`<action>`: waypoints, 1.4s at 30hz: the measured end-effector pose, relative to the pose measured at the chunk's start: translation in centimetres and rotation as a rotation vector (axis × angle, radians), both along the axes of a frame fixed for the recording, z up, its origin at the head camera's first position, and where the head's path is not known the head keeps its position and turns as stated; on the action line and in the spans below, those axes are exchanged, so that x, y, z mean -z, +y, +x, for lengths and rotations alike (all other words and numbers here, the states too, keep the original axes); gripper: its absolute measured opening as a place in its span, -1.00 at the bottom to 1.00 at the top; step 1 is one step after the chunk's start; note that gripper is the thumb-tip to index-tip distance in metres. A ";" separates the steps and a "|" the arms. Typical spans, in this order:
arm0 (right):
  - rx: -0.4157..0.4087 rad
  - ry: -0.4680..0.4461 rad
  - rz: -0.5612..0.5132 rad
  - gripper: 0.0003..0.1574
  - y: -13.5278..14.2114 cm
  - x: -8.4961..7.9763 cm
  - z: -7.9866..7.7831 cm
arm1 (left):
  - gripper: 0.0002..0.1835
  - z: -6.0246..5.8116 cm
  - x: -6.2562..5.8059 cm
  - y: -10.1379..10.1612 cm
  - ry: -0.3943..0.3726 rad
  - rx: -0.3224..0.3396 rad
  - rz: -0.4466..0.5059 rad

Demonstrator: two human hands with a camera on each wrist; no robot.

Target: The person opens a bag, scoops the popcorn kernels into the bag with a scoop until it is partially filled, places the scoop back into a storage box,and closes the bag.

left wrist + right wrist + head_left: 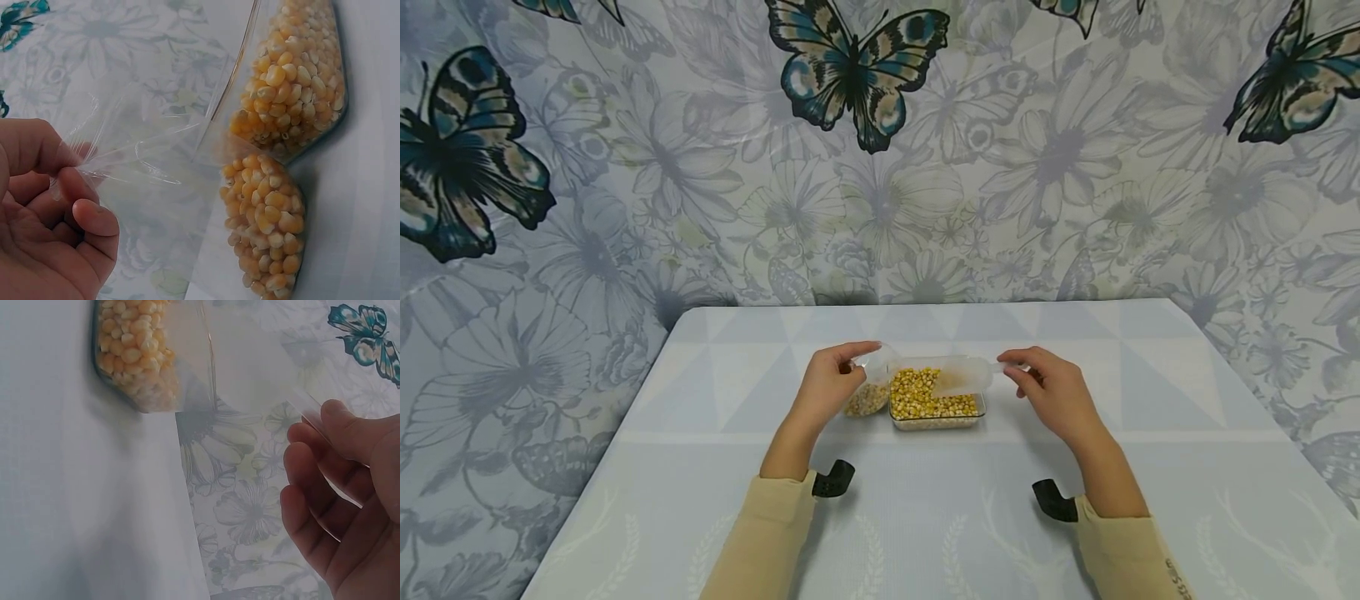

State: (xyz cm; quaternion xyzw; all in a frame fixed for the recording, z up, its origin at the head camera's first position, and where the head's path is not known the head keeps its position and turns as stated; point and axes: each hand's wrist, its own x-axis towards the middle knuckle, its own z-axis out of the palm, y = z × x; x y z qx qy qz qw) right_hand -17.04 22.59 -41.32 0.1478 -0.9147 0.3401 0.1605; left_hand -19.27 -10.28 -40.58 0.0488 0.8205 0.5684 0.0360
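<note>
My left hand point(833, 377) pinches the top of a clear plastic bag point(150, 162), its film gathered between thumb and fingers. Corn kernels point(265, 228) fill the bottom of the bag, which rests beside a clear rectangular container point(936, 423) of yellow kernels point(917, 393). With thumb and fingertips, my right hand point(1048, 387) holds the thin handle of a translucent scoop point(966, 375). The scoop lies over the container's right part and hides some kernels there. Whether it carries any kernels I cannot tell. In the right wrist view, the handle point(312, 412) sits under the thumb.
The table point(925, 517) has a pale patterned cover, and its far edge runs just behind the container. Beyond it hangs a cloth point(887, 208) printed with flowers and butterflies. A black strap piece point(835, 479) shows at the left wrist, another point(1055, 502) at the right.
</note>
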 end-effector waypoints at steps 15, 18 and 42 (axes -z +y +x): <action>-0.009 -0.066 -0.003 -0.77 1.1 -0.4 -0.1 | -0.47 0.0 0.0 0.1 -0.002 -0.005 -0.002; -0.018 -0.088 -0.010 -0.77 1.0 -0.4 -0.1 | -0.47 0.0 -0.1 0.1 -0.002 -0.008 -0.006; -0.080 -0.134 0.039 -0.74 -0.8 1.3 -0.4 | -0.48 -0.1 0.2 0.1 0.011 0.010 0.005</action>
